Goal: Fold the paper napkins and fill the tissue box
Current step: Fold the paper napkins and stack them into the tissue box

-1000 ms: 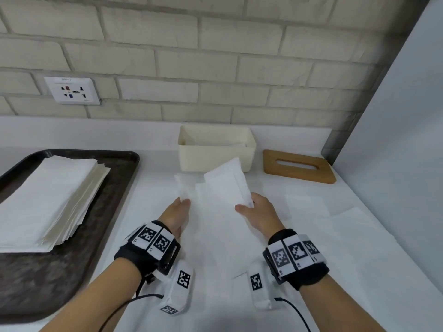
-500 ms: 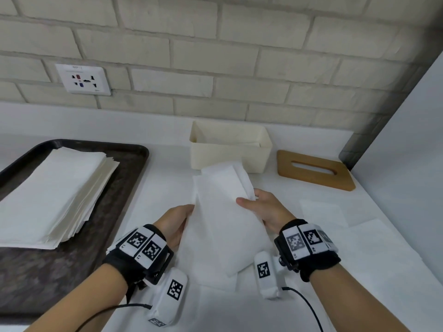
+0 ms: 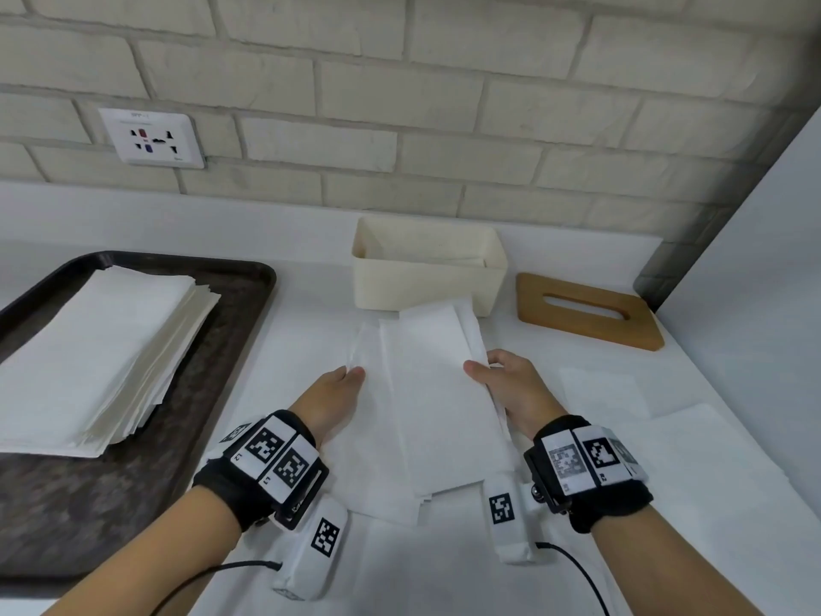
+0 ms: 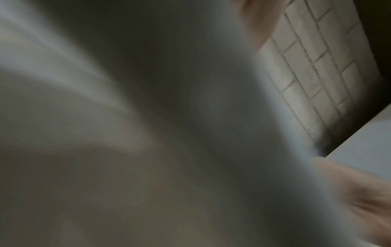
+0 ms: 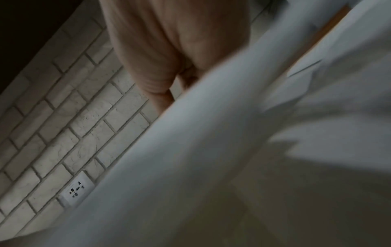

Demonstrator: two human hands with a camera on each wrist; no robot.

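In front of tissue box [image 3: 428, 264], both hands gripping napkin [image 3: 440, 393], now folded flatter vs earlier

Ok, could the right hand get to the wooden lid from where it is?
Probably yes. The wooden lid lies flat on the counter, to the right of and beyond the right hand, with only bare counter between them. But that hand is pinching the folded napkin, so it would have to let go first.
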